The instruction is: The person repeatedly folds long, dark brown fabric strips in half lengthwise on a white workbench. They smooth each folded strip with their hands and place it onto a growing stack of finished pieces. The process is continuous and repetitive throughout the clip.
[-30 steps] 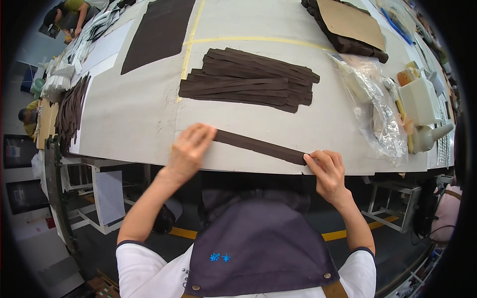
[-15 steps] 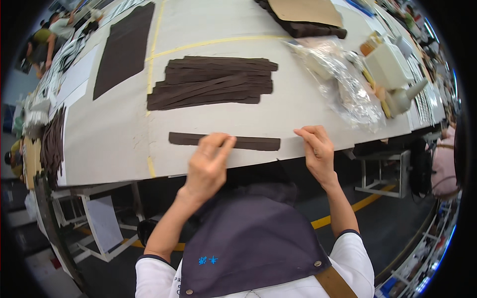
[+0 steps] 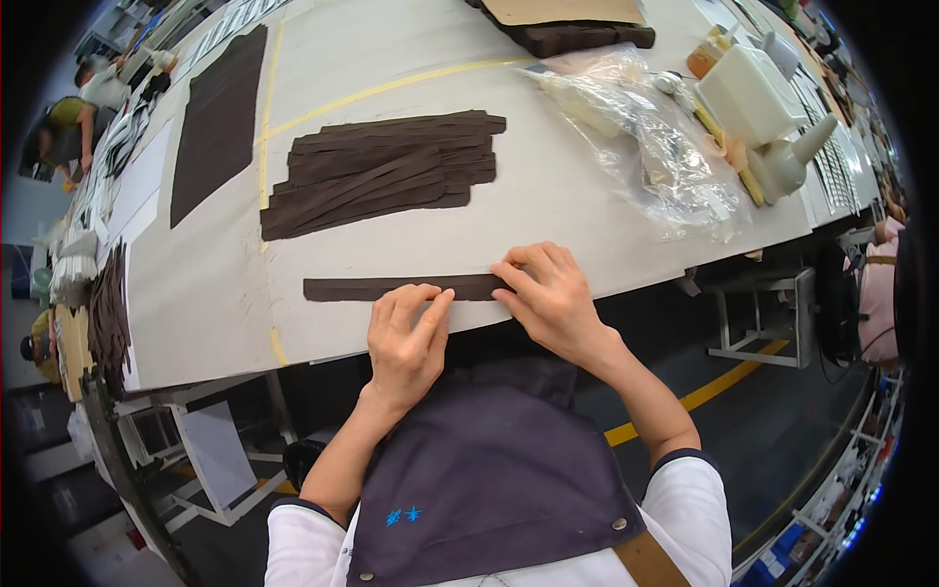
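Observation:
A dark brown strip of material (image 3: 347,289) lies lengthwise near the front edge of the table, with a fold line running along it. The fingers of my left hand (image 3: 406,342) are closed on its near edge, right of the middle, thumb and forefinger close together. At the strip's right end my right hand (image 3: 558,308) takes hold between thumb and forefinger; the end itself is partly hidden by the fingers. Beyond them a loose pile of similar brown strips (image 3: 381,171) rests on the table, some lying askew.
A larger dark brown sheet (image 3: 220,122) lies far left, and more strips (image 3: 110,323) hang at the left edge. Clear plastic bags (image 3: 650,147), a white container (image 3: 751,98) and a squeeze bottle (image 3: 787,166) stand right. A brown stack with cardboard (image 3: 567,15) sits at the back.
My right hand has moved left from the bare tabletop onto the strip's right end. My left hand stays at the strip. The view has shifted slightly.

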### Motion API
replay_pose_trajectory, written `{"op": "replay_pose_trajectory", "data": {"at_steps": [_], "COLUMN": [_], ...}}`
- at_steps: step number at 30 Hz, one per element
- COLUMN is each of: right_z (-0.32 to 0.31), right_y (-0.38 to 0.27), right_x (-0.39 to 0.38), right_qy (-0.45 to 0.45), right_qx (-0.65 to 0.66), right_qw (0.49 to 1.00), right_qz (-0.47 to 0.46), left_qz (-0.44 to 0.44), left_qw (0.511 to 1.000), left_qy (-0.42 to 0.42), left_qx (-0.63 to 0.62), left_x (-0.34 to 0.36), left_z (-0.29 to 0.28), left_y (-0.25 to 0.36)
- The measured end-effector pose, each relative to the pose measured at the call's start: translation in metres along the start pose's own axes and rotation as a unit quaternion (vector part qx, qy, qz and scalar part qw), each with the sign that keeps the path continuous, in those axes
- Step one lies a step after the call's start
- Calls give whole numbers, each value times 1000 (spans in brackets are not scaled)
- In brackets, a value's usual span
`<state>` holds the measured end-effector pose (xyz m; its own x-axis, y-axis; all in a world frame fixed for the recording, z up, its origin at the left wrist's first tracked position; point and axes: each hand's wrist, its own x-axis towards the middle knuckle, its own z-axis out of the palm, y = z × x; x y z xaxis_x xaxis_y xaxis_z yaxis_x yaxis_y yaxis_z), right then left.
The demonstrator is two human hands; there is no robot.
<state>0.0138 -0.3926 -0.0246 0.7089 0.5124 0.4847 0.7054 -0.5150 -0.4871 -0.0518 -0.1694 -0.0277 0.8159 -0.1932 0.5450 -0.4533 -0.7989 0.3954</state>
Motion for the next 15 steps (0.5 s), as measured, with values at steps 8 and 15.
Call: {"op": "replay_pose_trajectory", "data": {"at_steps": [8,15], "right_z": [37,25], "right_y": [3,5], "right_x": [21,40], "right_qy": [-25,-124], "right_qx": [-95,-183], "right_qw": [986,948], "right_qz": [-133,-228], "left_qz": [41,46], "left_qw": [997,997], "left_qy": [-32,-49], "left_qx": [49,40], "left_x": [-24,-27], "left_z": [5,11], "left_y": [-1,-1]}}
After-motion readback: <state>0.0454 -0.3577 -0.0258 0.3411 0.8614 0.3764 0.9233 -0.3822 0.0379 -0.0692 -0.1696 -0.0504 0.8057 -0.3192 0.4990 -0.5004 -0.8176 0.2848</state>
